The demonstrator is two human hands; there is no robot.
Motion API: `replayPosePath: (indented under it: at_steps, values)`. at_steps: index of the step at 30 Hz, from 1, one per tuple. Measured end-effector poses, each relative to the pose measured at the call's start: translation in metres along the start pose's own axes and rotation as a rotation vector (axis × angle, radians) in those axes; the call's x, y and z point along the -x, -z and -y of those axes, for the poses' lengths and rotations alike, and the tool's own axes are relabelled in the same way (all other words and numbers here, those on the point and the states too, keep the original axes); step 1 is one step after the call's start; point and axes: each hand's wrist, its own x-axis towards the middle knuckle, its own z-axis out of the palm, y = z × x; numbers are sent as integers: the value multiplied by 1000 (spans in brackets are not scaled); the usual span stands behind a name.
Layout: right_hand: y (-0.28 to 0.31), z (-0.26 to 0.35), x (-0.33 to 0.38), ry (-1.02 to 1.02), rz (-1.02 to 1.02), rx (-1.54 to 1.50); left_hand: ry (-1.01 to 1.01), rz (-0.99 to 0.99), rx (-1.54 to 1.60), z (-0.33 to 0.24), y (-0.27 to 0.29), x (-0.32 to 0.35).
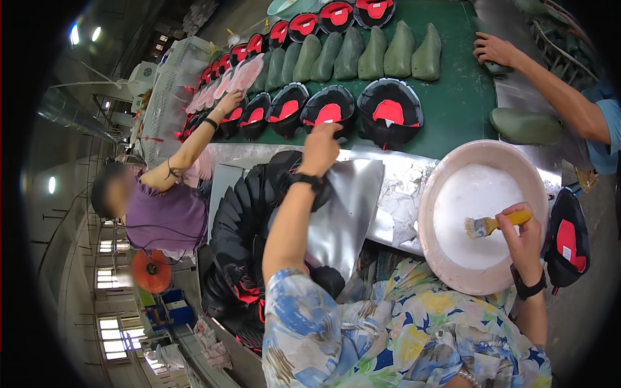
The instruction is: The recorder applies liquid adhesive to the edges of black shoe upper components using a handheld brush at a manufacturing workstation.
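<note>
My right hand [521,236] grips a paintbrush [488,226] by its yellow handle. The bristles are over the white liquid in a pale pink basin [430,249]. Whether they touch the liquid is hard to tell. My left hand [321,150] reaches to the table's near edge, its fingers closed at the near end of a black shoe upper [328,103] with a red lining. Part of that grip is hidden by the hand itself. Right of it sits another black and red upper [391,113], apart from my hand.
Green shoe lasts [398,52] stand in a row across the green table [456,110], between rows of uppers. A loose last [525,126] lies beyond the basin. Stacked black uppers [239,213] lie left of my arm. Co-workers' hands [231,103] work at left and far right.
</note>
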Motion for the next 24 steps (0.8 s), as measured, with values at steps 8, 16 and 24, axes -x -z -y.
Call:
replayPosePath:
  at_steps: [8, 16, 24]
  values:
    - [-2, -14, -18, 83, -3, 66, 324, 273, 17, 42, 40, 181]
    - [-76, 2, -26, 232, 388, 214, 451, 399, 16, 16, 73, 207]
    - [-35, 12, 1, 194, 242, 272, 27, 307, -112, -39, 69, 198]
